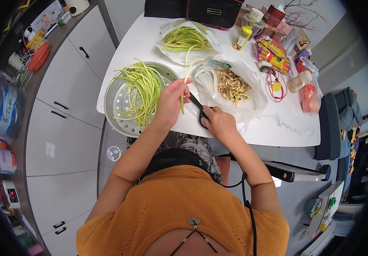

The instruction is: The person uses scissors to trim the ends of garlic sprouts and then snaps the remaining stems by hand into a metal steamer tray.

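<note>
My left hand (173, 100) is closed around a long green garlic scape (187, 75), whose upper end curves away to the right. In my right hand (221, 123) is a pair of black scissors (202, 114). Their tips reach up beside my left fingers, close to the scape. A heap of garlic scapes (143, 89) lies to the left in a round metal pan with holes (122, 123). Farther back, more scapes (186, 39) rest on an opened plastic bag (167, 53). Right of my hands, another plastic bag (256, 100) holds brown dry pieces (231, 83) and some short green-yellow ends.
Everything stands on a white table (286, 130) with a rounded edge. At its back right are a yellow bottle (243, 36), packaged food (273, 55), a clear jar (299, 82) and a red cord (280, 91). A dark box (214, 13) stands at the back. White cabinets (64, 141) line the left.
</note>
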Tool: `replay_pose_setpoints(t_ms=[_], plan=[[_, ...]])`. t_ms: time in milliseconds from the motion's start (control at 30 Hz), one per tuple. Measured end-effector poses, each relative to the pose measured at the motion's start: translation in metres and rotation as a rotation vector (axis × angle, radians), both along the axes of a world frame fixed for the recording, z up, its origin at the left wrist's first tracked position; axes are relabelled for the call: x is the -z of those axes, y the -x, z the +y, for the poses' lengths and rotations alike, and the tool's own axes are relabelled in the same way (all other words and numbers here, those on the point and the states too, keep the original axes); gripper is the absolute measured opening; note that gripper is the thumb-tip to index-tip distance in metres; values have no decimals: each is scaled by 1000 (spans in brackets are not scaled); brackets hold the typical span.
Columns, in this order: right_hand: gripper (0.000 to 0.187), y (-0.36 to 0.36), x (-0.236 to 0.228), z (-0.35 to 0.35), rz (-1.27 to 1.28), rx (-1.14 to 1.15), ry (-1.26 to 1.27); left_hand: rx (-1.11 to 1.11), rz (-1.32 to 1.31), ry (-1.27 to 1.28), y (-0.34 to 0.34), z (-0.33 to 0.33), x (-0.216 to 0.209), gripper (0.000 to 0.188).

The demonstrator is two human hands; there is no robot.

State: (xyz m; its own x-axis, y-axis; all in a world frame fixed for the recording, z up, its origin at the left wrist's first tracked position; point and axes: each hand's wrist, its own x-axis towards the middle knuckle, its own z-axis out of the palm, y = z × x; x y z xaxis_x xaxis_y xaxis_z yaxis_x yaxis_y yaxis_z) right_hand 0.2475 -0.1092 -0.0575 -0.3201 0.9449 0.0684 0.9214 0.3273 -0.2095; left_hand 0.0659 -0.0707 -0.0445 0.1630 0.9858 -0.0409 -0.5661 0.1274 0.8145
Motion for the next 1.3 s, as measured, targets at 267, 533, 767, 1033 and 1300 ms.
replay_pose_setpoints(t_ms=[267,533,767,1033,1300], plan=[[25,-4,17,4,-122,-57,-204,39,189,-91,-10,-1,1,25],[17,-22,-16,23,53,-69,-455,5,464,-218,-21,-6,2,23],[24,-33,-57,54,1367,51,588,227,520,-250,-30,-8,9,22],[13,-16,-35,43,774,-85,-530,334,213,30,-28,-10,8,24],[17,-16,-26,36,863,-90,-627,261,106,-26,-32,-6,-4,23]])
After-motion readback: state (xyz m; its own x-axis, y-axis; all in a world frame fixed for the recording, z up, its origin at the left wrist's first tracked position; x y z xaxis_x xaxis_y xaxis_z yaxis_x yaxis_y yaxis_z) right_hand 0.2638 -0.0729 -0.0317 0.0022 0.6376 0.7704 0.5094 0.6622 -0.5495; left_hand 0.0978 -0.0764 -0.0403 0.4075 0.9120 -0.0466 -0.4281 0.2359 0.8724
